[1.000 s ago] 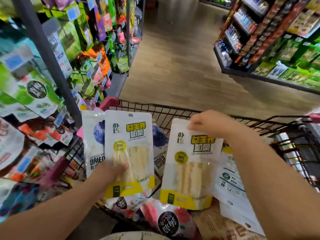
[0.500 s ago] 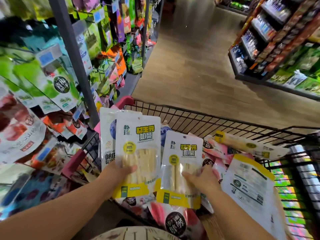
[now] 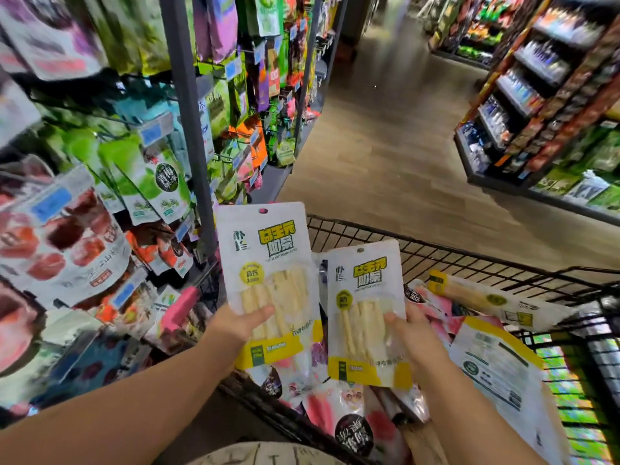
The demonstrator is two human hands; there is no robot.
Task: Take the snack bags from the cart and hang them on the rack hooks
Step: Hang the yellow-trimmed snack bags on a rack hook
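Because packets crowd the rack (image 3: 110, 182) on the left and hide its hooks, a bag's small top hole could miss its hook and the glossy pouch slip free. The left hand (image 3: 236, 325) pinches one white-and-yellow snack bag (image 3: 268, 263) upright by its lower half; just beside it, the right hand (image 3: 414, 333) grips a matching bag (image 3: 365, 297) over the cart (image 3: 469, 260), both flat, showing pale sticks

Black wire cart (image 3: 369, 236), loose heap of snack bags (image 3: 496, 364) inside.
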